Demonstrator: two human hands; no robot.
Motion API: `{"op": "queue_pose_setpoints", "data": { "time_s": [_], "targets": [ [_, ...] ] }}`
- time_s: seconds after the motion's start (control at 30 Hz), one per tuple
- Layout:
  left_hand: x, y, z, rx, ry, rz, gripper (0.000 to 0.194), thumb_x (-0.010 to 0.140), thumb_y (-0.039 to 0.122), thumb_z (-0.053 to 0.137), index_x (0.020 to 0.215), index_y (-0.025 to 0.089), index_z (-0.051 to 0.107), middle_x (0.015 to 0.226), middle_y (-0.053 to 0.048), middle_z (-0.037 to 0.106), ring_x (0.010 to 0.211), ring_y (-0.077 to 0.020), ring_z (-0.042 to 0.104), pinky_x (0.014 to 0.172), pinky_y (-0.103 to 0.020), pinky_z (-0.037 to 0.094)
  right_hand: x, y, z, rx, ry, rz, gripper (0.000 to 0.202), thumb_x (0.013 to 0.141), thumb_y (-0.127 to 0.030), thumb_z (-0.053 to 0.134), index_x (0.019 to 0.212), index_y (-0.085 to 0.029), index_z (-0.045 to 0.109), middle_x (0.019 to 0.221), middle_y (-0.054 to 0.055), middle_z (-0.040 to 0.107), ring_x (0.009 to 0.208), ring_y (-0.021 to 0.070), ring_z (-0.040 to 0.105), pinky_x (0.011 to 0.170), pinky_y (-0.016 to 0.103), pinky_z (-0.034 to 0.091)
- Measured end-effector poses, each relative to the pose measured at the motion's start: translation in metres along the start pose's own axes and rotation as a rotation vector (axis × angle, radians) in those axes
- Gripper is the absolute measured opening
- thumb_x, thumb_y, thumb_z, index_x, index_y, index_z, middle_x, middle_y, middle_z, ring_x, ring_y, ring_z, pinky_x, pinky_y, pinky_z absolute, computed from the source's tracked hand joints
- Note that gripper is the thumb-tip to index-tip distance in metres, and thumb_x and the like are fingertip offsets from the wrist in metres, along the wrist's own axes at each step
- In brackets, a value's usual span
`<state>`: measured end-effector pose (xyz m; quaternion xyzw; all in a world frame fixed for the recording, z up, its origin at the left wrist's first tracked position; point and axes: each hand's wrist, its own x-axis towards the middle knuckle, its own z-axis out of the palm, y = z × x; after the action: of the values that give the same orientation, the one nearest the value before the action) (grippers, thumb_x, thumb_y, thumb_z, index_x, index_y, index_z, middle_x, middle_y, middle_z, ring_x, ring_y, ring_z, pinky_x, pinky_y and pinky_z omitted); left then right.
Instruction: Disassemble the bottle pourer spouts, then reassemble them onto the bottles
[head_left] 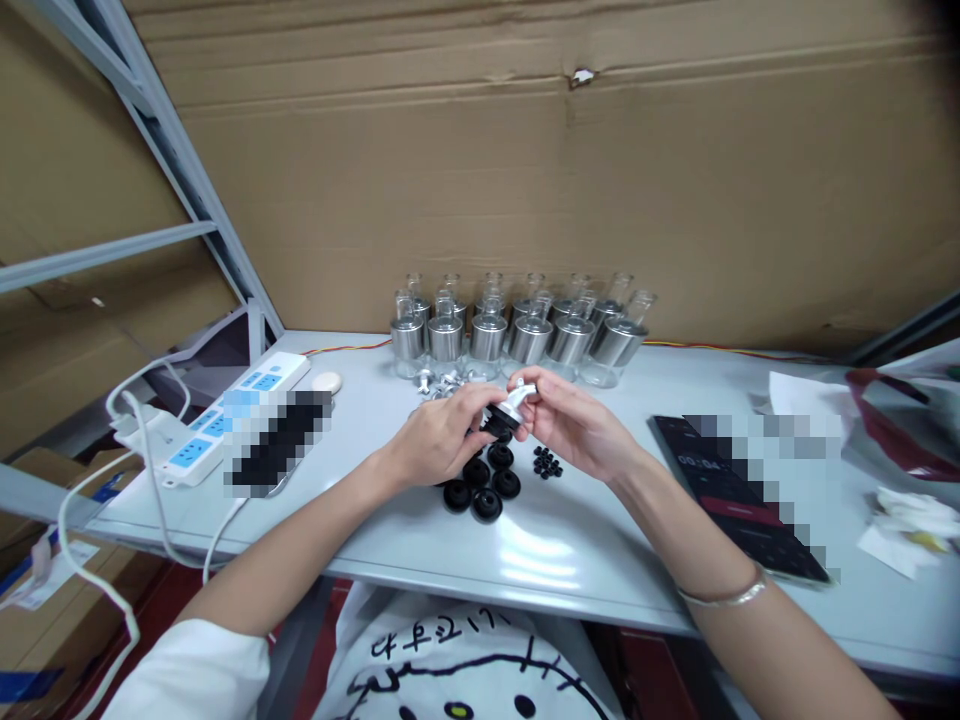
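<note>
Above the table's middle, my two hands meet around one small assembly. My left hand (439, 437) is closed on its black rubber stopper (498, 420). A silver pour spout (514, 400) sits against that stopper, and my right hand (571, 418) pinches the spout's narrow end. Part of the stopper is hidden by my left fingers. Right below lie several loose black stoppers (487, 504), and to their right a cluster of tiny black caps (548, 462). Behind my left hand is a pile of shiny silver spouts (448, 382), partly covered by the hand.
Two rows of glass bottles with steel jackets (489, 338) stand along the cardboard wall (480, 180). To the left lie a white power strip (240, 415), cables and a dark phone (277, 445). A tablet (739, 500) and crumpled tissue (911, 525) are at right.
</note>
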<state>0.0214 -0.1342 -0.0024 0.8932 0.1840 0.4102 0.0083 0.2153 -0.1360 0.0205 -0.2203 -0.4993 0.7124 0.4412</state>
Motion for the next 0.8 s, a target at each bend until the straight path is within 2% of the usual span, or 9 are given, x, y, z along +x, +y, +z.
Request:
{"op": "queue_pose_setpoints", "data": {
  "time_s": [0.3,0.47,0.57,0.67,0.8],
  "targets": [
    [0.001,0.0,0.004,0.041,0.042,0.014,0.031,0.096,0.025,0.035,0.126,0.02,0.033,0.113,-0.013,0.055,0.089,-0.0173,0.06,0.066,-0.028,0.054,0.0,0.0,-0.002,-0.05,-0.012,-0.025,0.023,0.075,-0.04,0.065,0.087,-0.021,0.061,0.071,0.0,0.053,0.063,0.0116,0.05,0.06,0.027,0.05],
    [0.0,0.002,0.003,-0.009,0.079,-0.009,0.035,0.095,0.027,0.037,0.129,0.019,0.032,0.114,-0.013,0.054,0.081,-0.0144,0.058,0.067,-0.028,0.054,-0.001,-0.002,0.001,-0.038,-0.007,-0.009,0.021,0.076,-0.039,0.062,0.087,-0.022,0.06,0.067,0.0,0.052,0.061,0.0124,0.049,0.06,0.028,0.048],
    [0.001,0.004,0.001,-0.042,0.071,-0.043,0.037,0.095,0.025,0.038,0.13,0.018,0.033,0.114,-0.012,0.054,0.084,-0.0146,0.057,0.071,-0.028,0.054,0.001,-0.001,0.001,-0.029,0.011,-0.01,0.021,0.076,-0.038,0.063,0.086,-0.021,0.061,0.067,-0.001,0.052,0.062,0.0122,0.05,0.062,0.028,0.047],
    [0.002,0.003,-0.001,-0.014,0.046,-0.036,0.037,0.094,0.023,0.039,0.13,0.018,0.035,0.115,-0.012,0.052,0.09,-0.0161,0.056,0.074,-0.029,0.053,0.003,0.003,-0.002,-0.163,0.08,-0.079,0.02,0.08,-0.039,0.058,0.09,-0.021,0.059,0.07,-0.001,0.052,0.065,0.0124,0.05,0.064,0.028,0.045],
    [0.002,0.0,-0.001,0.085,0.018,-0.041,0.037,0.094,0.028,0.04,0.13,0.018,0.037,0.109,-0.011,0.051,0.092,-0.0179,0.055,0.076,-0.031,0.052,0.003,0.009,-0.006,-0.511,0.193,-0.292,0.016,0.082,-0.035,0.057,0.091,-0.022,0.054,0.075,-0.002,0.049,0.069,0.0117,0.048,0.066,0.027,0.041]
  ]
}}
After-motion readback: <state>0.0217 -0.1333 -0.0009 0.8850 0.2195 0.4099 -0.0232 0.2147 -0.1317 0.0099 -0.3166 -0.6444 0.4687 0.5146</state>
